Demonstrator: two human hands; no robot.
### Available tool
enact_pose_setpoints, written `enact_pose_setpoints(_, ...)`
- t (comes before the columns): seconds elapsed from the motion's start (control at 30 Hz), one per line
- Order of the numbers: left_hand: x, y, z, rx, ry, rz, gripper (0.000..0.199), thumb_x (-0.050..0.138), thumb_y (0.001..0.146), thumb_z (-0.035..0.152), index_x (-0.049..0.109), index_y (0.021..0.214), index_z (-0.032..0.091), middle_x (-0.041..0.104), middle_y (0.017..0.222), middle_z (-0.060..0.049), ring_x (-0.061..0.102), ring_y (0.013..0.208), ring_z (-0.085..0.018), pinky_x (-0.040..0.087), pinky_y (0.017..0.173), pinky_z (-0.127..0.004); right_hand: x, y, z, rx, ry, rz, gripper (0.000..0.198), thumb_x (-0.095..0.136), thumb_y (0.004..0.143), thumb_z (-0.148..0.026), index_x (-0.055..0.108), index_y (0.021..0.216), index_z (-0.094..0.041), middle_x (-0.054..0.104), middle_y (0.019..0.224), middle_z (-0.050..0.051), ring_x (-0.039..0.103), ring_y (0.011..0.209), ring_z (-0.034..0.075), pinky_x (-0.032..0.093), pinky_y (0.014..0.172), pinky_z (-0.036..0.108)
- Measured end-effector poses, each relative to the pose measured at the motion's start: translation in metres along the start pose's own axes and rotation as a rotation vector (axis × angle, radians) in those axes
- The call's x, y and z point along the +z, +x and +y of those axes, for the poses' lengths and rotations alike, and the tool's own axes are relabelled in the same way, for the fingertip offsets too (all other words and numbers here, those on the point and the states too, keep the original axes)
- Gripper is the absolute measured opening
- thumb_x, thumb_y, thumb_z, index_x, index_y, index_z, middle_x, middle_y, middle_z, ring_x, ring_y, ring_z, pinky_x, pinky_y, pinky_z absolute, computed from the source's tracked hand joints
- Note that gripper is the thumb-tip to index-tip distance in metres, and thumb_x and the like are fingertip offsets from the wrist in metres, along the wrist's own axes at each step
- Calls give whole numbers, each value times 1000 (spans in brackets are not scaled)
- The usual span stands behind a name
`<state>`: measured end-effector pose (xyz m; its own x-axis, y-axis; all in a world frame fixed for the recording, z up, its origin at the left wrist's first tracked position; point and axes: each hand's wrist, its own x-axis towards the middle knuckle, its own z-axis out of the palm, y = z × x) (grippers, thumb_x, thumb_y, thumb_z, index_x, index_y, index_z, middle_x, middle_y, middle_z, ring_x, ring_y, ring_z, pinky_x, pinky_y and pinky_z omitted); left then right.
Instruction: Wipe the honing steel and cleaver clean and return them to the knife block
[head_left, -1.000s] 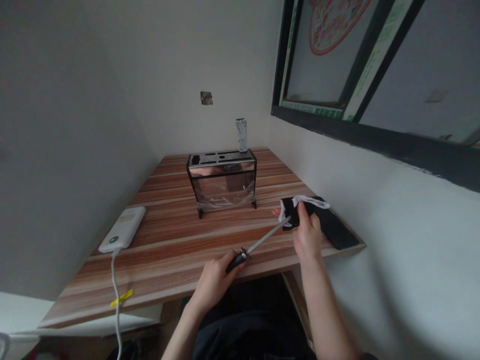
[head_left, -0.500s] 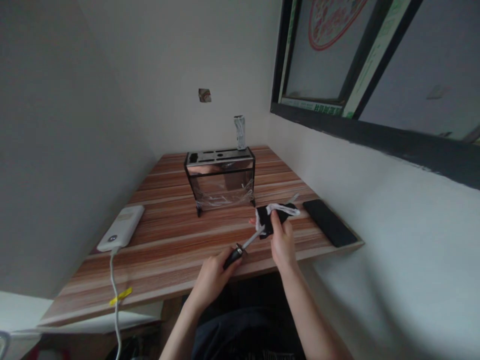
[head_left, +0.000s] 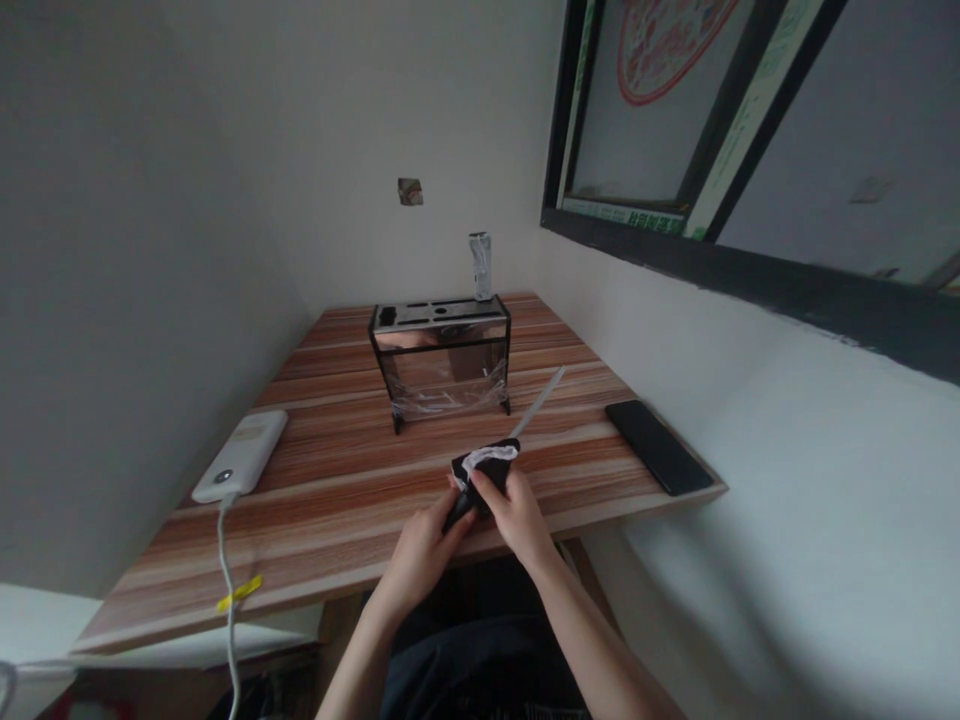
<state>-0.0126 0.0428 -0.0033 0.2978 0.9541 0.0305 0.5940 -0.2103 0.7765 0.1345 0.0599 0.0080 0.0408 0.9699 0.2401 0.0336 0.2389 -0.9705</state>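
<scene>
My left hand [head_left: 422, 556] is closed around the black handle of a honing steel [head_left: 541, 398], whose grey rod points up and away to the right. A black cloth with a white edge [head_left: 486, 463] is wrapped around the steel where the rod meets the handle. My right hand [head_left: 519, 518] grips this cloth, thumb on top, close beside my left hand. The steel's guard is hidden under the cloth. Beyond the hands stands a knife block [head_left: 442, 365] with a slotted top and clear plastic film around its lower part. A wrapped handle [head_left: 481, 266] sticks up from its right end.
On the wood-grain table [head_left: 330, 460], a white power bank [head_left: 241, 457] with a cable [head_left: 226, 560] lies at the left. A black phone [head_left: 658, 447] lies near the right edge. Walls border the table, and a dark-framed window [head_left: 675, 240] is on the right.
My right hand has slid the cloth down the rod toward the handle and my left hand. More of the rod's far end now shows.
</scene>
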Motion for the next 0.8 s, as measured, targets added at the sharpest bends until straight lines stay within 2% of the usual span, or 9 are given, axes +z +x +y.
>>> enact_pose_setpoints(0.33, 1, -1, 5, -21, 169, -13, 33, 42, 91, 34, 55, 118, 19, 72, 95, -10, 66, 94, -27, 45, 76, -28, 2, -3, -7, -33, -18, 53, 25, 59, 82, -38, 69, 90, -17, 73, 92, 9, 68, 91, 27, 51, 86, 37)
enact_pose_setpoints(0.5, 7, 0, 12, -80, 253, 48, 32, 45, 90, 31, 57, 117, 19, 73, 89, -10, 68, 84, -25, 42, 66, -26, 0, -3, -8, -39, 25, 63, 25, 60, 82, -39, 69, 90, -17, 74, 90, 9, 69, 91, 26, 52, 86, 36)
enact_pose_setpoints(0.67, 7, -1, 14, -47, 223, 45, 27, 43, 92, 39, 62, 99, 21, 72, 80, -5, 68, 75, -22, 37, 60, -22, -8, 4, -6, 52, 186, 40, 33, 58, 83, -45, 67, 92, -15, 74, 82, 10, 72, 78, 27, 57, 72, 36)
enact_pose_setpoints(0.8, 5, -3, 16, -51, 216, 39, 25, 44, 92, 38, 62, 98, 23, 71, 80, -5, 68, 79, -22, 38, 63, -22, -22, 16, -10, 26, 198, 100, 36, 58, 82, -48, 67, 91, -15, 74, 73, 10, 72, 72, 27, 58, 61, 33)
